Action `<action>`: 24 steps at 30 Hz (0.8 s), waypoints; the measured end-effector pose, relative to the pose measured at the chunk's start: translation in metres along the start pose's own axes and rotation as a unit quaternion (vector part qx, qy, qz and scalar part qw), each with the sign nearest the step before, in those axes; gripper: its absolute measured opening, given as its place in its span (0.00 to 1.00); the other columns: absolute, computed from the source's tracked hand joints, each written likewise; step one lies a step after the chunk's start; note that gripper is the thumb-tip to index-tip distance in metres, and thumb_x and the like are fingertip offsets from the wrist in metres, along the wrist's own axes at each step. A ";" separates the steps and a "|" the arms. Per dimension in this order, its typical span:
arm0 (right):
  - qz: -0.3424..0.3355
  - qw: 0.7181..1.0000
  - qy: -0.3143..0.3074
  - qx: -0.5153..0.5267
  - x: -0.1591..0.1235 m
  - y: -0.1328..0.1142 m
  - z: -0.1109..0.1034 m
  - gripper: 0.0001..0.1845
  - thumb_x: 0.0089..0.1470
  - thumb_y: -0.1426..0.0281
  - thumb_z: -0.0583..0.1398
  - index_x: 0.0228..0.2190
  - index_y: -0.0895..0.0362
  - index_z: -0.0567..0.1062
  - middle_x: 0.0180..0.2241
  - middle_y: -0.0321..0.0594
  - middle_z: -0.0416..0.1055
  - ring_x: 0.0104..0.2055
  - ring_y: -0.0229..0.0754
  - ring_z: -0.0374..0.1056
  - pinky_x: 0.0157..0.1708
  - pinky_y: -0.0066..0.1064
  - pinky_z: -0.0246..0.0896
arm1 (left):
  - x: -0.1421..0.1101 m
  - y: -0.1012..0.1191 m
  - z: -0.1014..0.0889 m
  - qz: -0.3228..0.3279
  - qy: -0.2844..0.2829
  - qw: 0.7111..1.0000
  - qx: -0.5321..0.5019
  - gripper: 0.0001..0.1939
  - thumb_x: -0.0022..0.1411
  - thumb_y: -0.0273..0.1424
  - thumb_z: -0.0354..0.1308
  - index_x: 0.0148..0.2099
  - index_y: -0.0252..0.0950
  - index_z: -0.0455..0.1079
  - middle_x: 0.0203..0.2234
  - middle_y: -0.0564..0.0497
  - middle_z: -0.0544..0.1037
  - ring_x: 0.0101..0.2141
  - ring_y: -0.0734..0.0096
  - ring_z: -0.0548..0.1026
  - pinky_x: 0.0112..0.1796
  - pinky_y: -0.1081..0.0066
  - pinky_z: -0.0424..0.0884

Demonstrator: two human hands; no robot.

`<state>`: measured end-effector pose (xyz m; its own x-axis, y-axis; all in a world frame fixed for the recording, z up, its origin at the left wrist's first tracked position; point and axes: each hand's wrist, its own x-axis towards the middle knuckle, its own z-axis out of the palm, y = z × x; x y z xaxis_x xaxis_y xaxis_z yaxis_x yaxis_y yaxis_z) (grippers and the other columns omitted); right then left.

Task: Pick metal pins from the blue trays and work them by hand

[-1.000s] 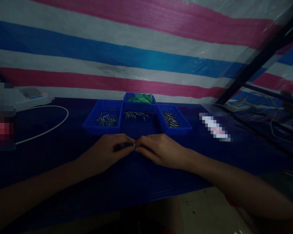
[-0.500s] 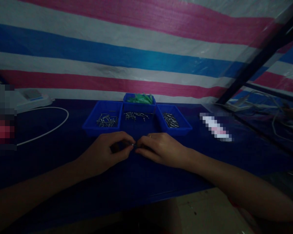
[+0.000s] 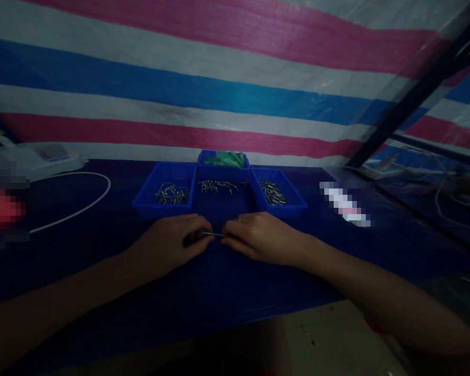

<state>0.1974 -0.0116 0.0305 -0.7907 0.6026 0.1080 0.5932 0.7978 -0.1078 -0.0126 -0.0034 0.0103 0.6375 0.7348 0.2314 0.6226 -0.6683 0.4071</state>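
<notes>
A thin metal rod [image 3: 218, 235] spans the small gap between my hands, lying nearly level just above the blue table. My left hand [image 3: 172, 237] pinches its left part between thumb and fingers. The right end sits in the closed fingertips of my right hand [image 3: 264, 235], which hide it. Beyond my hands, a blue bin [image 3: 160, 210] on the left and another blue bin [image 3: 285, 210] on the right hold slim metal pieces. Between them, several similar loose metal pieces [image 3: 215, 186] lie on the table.
A third blue bin [image 3: 224, 173] with green packets [image 3: 230, 158] stands at the back. On the left are a white device [image 3: 53, 156] and its looping cable [image 3: 108, 185]. A blurred-out white item [image 3: 347, 204] lies at right. Striped sheeting [image 3: 235, 94] hangs behind the table [image 3: 215, 292].
My right hand has shifted slightly right, widening the gap between my fingertips. More of the metal rod now shows between them. The bins and loose pieces are unchanged.
</notes>
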 end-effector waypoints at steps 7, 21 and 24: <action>0.040 0.999 0.026 -0.024 0.000 0.004 -0.003 0.11 0.59 0.68 0.48 0.31 0.60 0.67 0.24 0.36 0.64 0.23 0.32 0.57 0.25 0.27 0.47 | -0.002 -0.001 -0.003 -0.007 0.002 0.999 0.033 0.10 0.61 0.36 0.48 0.36 0.36 0.67 0.24 0.56 0.71 0.24 0.77 0.68 0.28 0.75 0.62; 0.000 1.000 0.022 -0.014 0.001 0.007 0.001 0.13 0.58 0.69 0.51 0.30 0.60 0.73 0.26 0.38 0.66 0.27 0.33 0.60 0.28 0.26 0.52 | -0.008 0.001 -0.003 0.159 0.115 0.974 0.114 0.09 0.64 0.30 0.46 0.39 0.35 0.67 0.30 0.53 0.74 0.31 0.75 0.72 0.33 0.75 0.66; -0.002 0.999 0.023 -0.024 0.001 0.007 0.002 0.13 0.58 0.69 0.51 0.30 0.60 0.73 0.25 0.38 0.66 0.27 0.34 0.61 0.28 0.26 0.52 | -0.007 -0.001 0.000 0.149 0.127 0.968 0.157 0.09 0.63 0.32 0.48 0.40 0.35 0.67 0.31 0.52 0.74 0.32 0.73 0.73 0.32 0.73 0.67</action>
<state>0.2005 -0.0059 0.0277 -0.7862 0.5984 0.1542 0.5970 0.8000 -0.0604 -0.0176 -0.0076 0.0086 0.7028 0.4820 0.5232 0.5612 -0.8276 0.0086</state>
